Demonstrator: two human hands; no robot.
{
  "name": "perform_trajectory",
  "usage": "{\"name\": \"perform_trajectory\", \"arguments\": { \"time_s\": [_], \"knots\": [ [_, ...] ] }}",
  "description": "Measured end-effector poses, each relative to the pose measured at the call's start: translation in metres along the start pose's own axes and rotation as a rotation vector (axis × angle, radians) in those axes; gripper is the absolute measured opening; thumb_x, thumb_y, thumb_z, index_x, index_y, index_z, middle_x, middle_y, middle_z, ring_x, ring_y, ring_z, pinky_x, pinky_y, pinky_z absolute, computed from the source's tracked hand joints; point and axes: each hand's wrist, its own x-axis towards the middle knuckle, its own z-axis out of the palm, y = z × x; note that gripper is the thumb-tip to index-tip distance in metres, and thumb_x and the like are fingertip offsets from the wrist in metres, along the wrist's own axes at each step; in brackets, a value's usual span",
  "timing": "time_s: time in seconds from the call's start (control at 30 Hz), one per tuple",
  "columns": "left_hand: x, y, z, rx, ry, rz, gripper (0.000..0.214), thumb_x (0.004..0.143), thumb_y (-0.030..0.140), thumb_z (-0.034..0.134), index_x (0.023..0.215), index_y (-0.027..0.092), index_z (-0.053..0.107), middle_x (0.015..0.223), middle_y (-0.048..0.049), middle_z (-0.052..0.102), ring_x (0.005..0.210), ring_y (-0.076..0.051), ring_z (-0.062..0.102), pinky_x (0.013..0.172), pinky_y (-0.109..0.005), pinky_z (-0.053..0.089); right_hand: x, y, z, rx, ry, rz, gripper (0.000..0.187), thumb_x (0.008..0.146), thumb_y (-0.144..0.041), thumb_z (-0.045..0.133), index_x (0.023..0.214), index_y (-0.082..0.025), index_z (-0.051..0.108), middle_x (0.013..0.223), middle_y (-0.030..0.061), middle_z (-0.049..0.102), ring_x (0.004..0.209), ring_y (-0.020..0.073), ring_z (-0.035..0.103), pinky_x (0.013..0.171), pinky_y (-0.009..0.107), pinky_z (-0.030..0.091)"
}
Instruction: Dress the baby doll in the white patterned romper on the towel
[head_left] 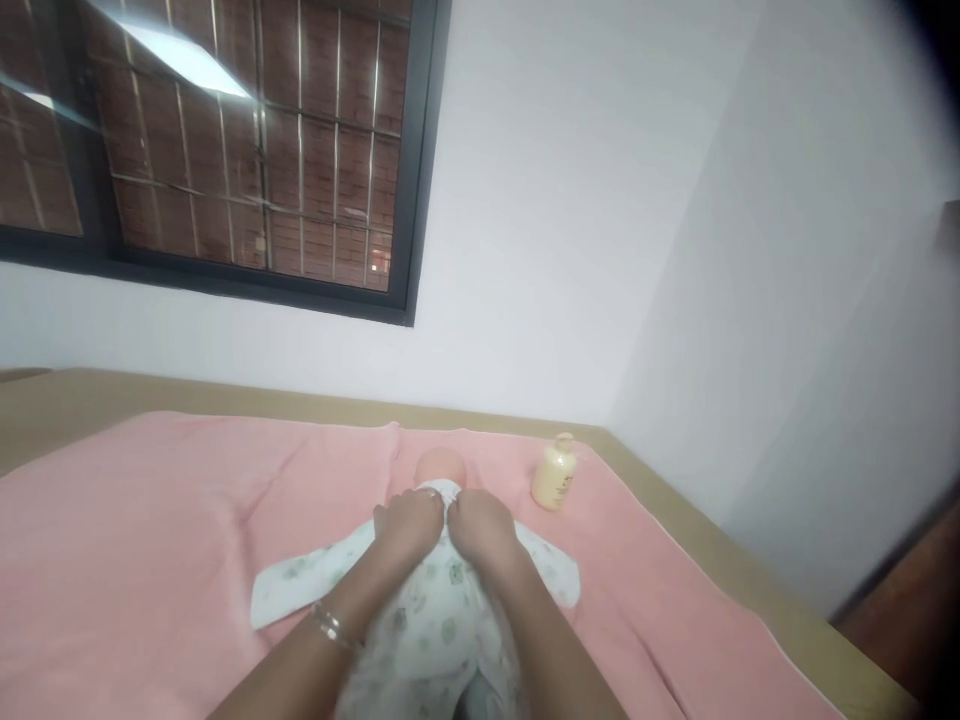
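A white baby garment with a green print (448,630) lies with both long sleeves spread on a pink blanket (172,520). At its neck shows the round, bare head of a baby or baby doll (441,466); I cannot tell which. My left hand (410,520) is closed on the garment just left of the neckline. Close beside it, my right hand (482,522) is closed on the cloth at the right of the neckline. The fingertips of both hands are partly hidden. A bracelet (331,625) circles my left wrist.
A pale yellow pump bottle (553,474) stands on the blanket to the right of the head. The blanket lies over a tan surface (675,500) whose edge shows at the back and right. White walls (555,200) and a dark-framed, barred window (255,150) rise behind.
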Motion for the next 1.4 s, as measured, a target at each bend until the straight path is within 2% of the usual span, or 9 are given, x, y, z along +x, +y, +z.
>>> {"name": "perform_trajectory", "arguments": {
  "time_s": [0.2,0.37,0.5,0.63,0.73,0.83,0.97,1.23,1.4],
  "knots": [
    [-0.013,0.005,-0.012,0.055,-0.048,0.014,0.036,0.083,0.038,0.040,0.100,0.017,0.063,0.103,-0.0132,0.064,0.095,-0.032,0.057,0.084,-0.052,0.035,0.014,0.016,0.015,0.092,-0.083,0.004,0.056,0.093,-0.039,0.017,0.092,-0.012,0.066,0.095,0.0163,0.066,0.087,0.0238,0.061,0.072,0.032,0.042],
    [-0.001,-0.006,-0.013,-0.140,-0.111,-0.046,0.053,0.087,0.051,0.024,0.101,0.018,0.063,0.107,-0.0126,0.063,0.097,-0.030,0.057,0.082,-0.045,0.039,-0.004,0.000,0.004,-0.027,-0.031,-0.019,0.044,0.090,-0.031,0.026,0.089,-0.012,0.066,0.088,0.0165,0.066,0.080,0.0243,0.061,0.069,0.033,0.042],
    [0.001,-0.004,-0.005,-0.135,-0.048,-0.052,0.051,0.088,0.046,0.024,0.095,0.018,0.065,0.099,-0.0121,0.066,0.091,-0.029,0.059,0.079,-0.045,0.040,-0.008,-0.003,0.002,-0.037,-0.033,-0.010,0.038,0.087,-0.030,0.031,0.089,-0.014,0.065,0.087,0.0147,0.065,0.079,0.0253,0.060,0.066,0.033,0.041],
    [-0.013,0.010,-0.004,0.069,-0.031,-0.002,0.025,0.076,0.032,0.051,0.089,0.017,0.066,0.100,-0.0148,0.064,0.096,-0.033,0.056,0.086,-0.055,0.032,0.009,0.014,0.012,0.049,-0.086,0.021,0.053,0.091,-0.038,0.018,0.093,-0.012,0.065,0.095,0.0166,0.065,0.087,0.0248,0.059,0.071,0.033,0.041],
    [-0.019,0.014,-0.005,0.160,-0.051,0.031,0.027,0.062,0.021,0.062,0.089,0.017,0.067,0.109,-0.0174,0.061,0.103,-0.036,0.052,0.090,-0.060,0.025,0.016,0.022,0.018,0.110,-0.141,0.016,0.060,0.092,-0.043,0.013,0.094,-0.012,0.064,0.098,0.0164,0.064,0.089,0.0237,0.059,0.073,0.033,0.041],
    [-0.012,0.007,-0.001,0.066,-0.002,0.027,0.026,0.075,0.032,0.051,0.090,0.018,0.066,0.103,-0.0149,0.063,0.098,-0.032,0.055,0.091,-0.056,0.028,0.011,0.017,0.016,0.030,-0.112,-0.035,0.058,0.093,-0.039,0.013,0.092,-0.012,0.065,0.095,0.0163,0.065,0.087,0.0240,0.059,0.073,0.033,0.040],
    [0.004,-0.005,0.005,-0.146,-0.013,-0.061,0.051,0.086,0.048,0.026,0.096,0.016,0.064,0.100,-0.0135,0.065,0.093,-0.029,0.058,0.082,-0.046,0.039,-0.004,0.001,0.007,-0.046,-0.067,-0.029,0.044,0.090,-0.032,0.025,0.088,-0.013,0.065,0.088,0.0148,0.065,0.079,0.0229,0.060,0.067,0.031,0.040],
    [-0.020,0.014,-0.007,0.098,0.009,0.111,0.028,0.076,0.029,0.048,0.095,0.016,0.065,0.101,-0.0156,0.063,0.096,-0.031,0.056,0.084,-0.047,0.036,0.011,0.014,0.018,0.006,-0.072,-0.003,0.055,0.092,-0.036,0.015,0.088,-0.015,0.065,0.091,0.0142,0.065,0.084,0.0248,0.060,0.067,0.032,0.041],
    [-0.014,0.007,-0.011,-0.024,-0.049,0.067,0.030,0.080,0.034,0.044,0.093,0.019,0.066,0.100,-0.0135,0.064,0.094,-0.030,0.058,0.079,-0.042,0.041,0.007,0.009,0.012,-0.011,-0.093,-0.015,0.055,0.093,-0.037,0.015,0.092,-0.014,0.065,0.094,0.0149,0.065,0.086,0.0241,0.060,0.068,0.032,0.041]
  ]
}}
